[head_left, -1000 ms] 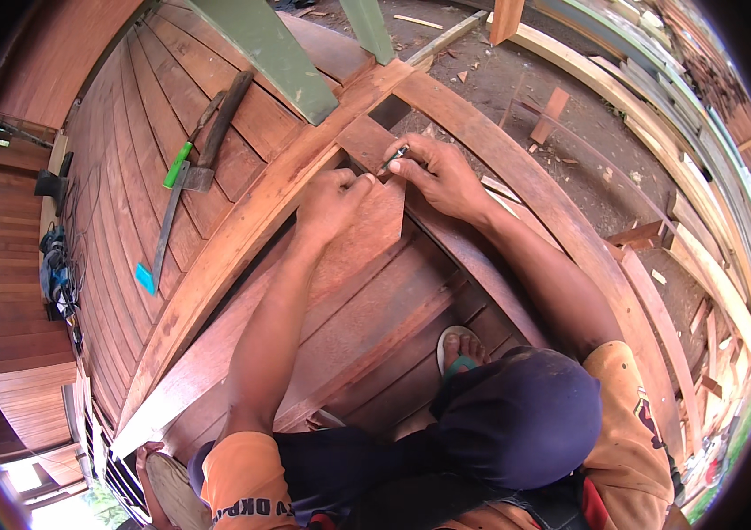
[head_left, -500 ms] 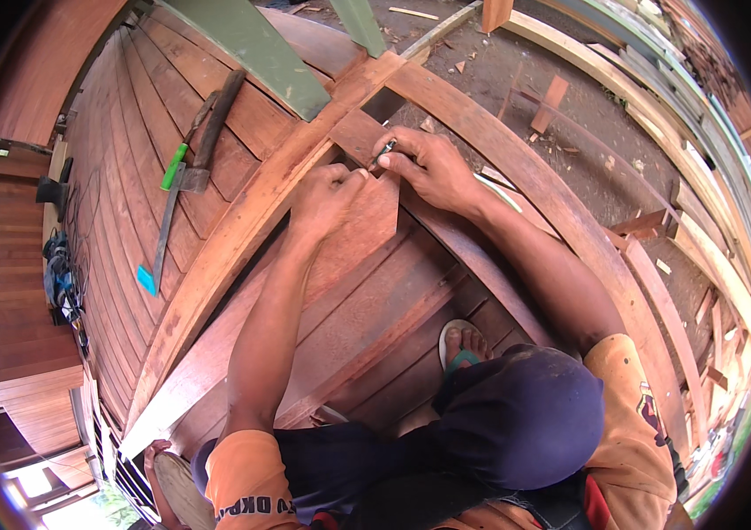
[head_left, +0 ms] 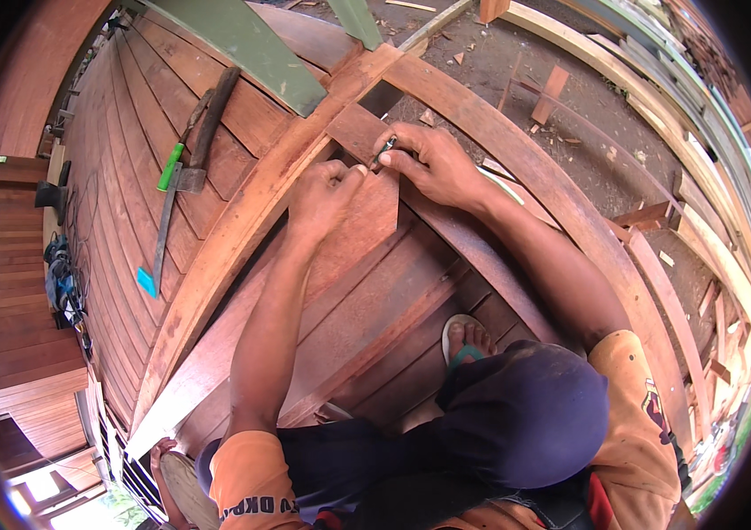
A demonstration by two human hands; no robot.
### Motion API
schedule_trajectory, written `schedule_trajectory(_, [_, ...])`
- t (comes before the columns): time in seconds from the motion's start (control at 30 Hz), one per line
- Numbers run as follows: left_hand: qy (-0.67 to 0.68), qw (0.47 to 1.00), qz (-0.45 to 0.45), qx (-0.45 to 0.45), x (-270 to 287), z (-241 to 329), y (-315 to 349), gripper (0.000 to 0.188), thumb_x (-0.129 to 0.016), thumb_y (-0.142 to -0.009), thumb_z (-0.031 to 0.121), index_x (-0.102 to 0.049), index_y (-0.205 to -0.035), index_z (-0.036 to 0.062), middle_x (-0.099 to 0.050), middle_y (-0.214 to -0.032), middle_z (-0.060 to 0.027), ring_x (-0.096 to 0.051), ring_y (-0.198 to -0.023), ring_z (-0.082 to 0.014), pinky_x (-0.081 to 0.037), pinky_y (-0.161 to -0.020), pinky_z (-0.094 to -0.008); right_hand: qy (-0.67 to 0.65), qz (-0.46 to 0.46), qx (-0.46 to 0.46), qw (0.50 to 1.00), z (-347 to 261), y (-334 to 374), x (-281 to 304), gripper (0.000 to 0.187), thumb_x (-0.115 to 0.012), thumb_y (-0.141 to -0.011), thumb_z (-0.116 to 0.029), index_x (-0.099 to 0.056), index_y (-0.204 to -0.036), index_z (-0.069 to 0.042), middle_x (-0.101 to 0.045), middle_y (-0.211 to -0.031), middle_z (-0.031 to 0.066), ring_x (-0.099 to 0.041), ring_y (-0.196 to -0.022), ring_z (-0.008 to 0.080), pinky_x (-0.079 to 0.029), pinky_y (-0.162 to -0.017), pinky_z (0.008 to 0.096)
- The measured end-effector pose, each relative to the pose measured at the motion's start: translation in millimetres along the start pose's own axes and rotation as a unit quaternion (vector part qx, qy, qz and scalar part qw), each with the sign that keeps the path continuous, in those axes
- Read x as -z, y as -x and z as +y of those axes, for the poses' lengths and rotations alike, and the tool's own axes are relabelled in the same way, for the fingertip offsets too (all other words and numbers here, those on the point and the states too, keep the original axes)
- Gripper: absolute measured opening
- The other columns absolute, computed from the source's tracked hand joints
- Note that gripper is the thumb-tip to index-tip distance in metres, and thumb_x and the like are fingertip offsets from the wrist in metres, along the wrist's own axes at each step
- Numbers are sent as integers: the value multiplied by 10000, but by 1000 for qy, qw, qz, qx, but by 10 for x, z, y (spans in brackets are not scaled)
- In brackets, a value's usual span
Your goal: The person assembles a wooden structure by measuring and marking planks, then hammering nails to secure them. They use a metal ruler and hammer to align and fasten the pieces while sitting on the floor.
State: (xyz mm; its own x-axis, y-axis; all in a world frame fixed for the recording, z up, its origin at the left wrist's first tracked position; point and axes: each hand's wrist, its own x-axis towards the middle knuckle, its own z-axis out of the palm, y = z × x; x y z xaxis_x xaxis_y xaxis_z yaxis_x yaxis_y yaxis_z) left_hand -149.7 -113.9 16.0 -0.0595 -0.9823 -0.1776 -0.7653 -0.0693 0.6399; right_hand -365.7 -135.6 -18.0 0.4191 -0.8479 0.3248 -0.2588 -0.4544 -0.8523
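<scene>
My right hand [head_left: 433, 168] grips a short, dark pen-like tool [head_left: 383, 150] between thumb and fingers. Its lower tip meets the top end of a reddish wooden board [head_left: 367, 216]. Beside it, my left hand [head_left: 324, 199] rests on the same board with curled fingers. Thumb and forefinger are pinched close to the tool's tip; whatever they hold is too small to make out. The board slants down to the lower left, next to a long wooden beam [head_left: 234, 221]. Under my right wrist runs a darker plank [head_left: 473, 252].
Left on the plank deck [head_left: 110, 230] lie a hatchet [head_left: 194, 172], a green-handled tool [head_left: 170, 166] and a try square [head_left: 159, 256] with a blue end. Green posts [head_left: 252, 53] stand ahead. A curved beam [head_left: 517, 150] borders dirt ground with offcuts. My sandalled foot [head_left: 466, 340] is below.
Both hands stay at the board's end in nearly the same pose. The pen-like tool has tilted slightly, and the whole view has shifted a little.
</scene>
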Motion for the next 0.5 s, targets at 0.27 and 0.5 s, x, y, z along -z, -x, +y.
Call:
schedule_trajectory(0.27, [65, 994, -34, -86, 23, -425, -16, 367, -657, -961, 341, -753, -912, -9, -702, -765, -169, -670, -730, -230, -511, -694, -418, -125, 122, -30, 984, -240, 12, -39, 122, -607, -1007, -91, -682, -1080, -28, -689, -976, 48, -618, -919, 114, -503, -843, 294])
schedule_trajectory(0.5, [-58, 988, -116, -83, 354, -50, 283, 425, -690, -941, 362, -671, -1189, 18, -671, -1154, -177, -613, -1159, -296, -495, -957, -424, 3, -14, 95, 995, -1133, -619, -694, 103, -692, -956, -164, -659, -954, -67, -684, -902, 87, -650, -757, 204, -516, -683, 365])
